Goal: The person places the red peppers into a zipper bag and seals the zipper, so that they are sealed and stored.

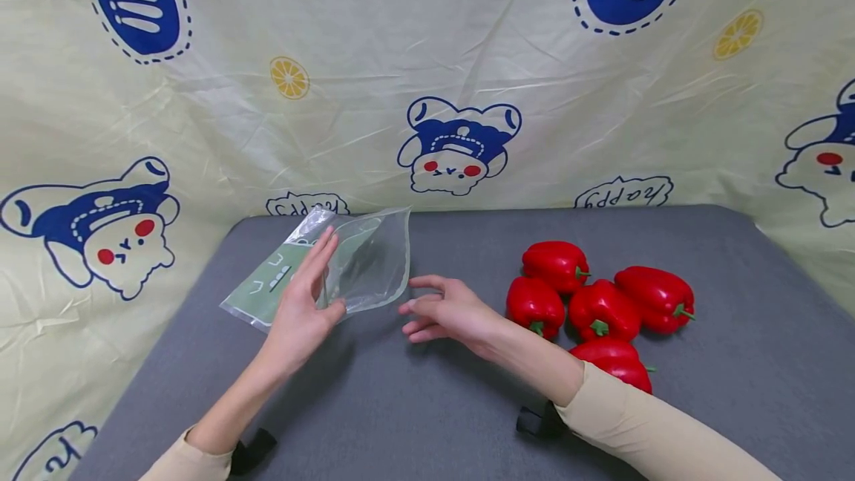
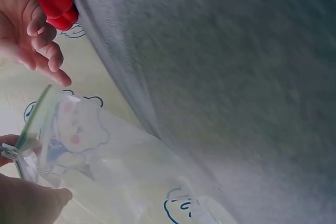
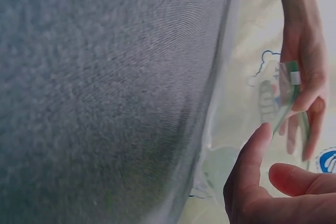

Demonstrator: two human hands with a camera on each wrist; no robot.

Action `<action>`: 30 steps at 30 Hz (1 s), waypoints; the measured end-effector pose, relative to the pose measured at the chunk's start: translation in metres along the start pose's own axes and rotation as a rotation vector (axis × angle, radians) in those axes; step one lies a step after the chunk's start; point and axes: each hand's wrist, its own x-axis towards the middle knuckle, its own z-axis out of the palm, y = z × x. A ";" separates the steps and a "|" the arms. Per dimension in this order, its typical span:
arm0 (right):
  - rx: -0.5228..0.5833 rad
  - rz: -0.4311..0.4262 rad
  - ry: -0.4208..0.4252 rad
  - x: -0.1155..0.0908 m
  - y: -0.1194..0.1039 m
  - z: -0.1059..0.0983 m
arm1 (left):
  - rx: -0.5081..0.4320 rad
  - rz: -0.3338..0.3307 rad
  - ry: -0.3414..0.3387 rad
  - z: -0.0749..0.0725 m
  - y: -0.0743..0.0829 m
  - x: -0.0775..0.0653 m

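Holding a white-marked bag (image 1: pixel 367 262), the left hand (image 1: pixel 303 308) faces cloth (image 1: pixel 347 139) reading "happy".

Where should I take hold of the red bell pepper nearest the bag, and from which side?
Probably across the rounded body of that nearest pepper, coming from above and the left: its left flank faces bare table, while the back pepper crowds it behind and the middle pepper sits close on its right. Its green stem points toward you, so avoid pinching there.

Glossy see-through plastic bag (image 1: pixel 370 266), smooth shiny peppers (image 1: pixel 604 306), matt woven-looking cloth tabletop (image 1: pixel 414 414), creased sheet (image 1: pixel 354 125) with a soft sheen, matt cloth sleeves (image 1: pixel 641 421)
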 end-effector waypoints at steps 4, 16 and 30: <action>-0.065 -0.044 0.018 -0.013 -0.005 -0.003 | 0.020 -0.032 0.015 0.003 0.003 -0.002; -0.465 -0.264 0.019 -0.068 -0.022 -0.027 | 0.003 -0.071 0.039 0.004 0.003 -0.009; -0.888 -0.434 0.290 -0.145 -0.024 -0.072 | -0.014 -0.056 -0.008 0.001 0.004 -0.009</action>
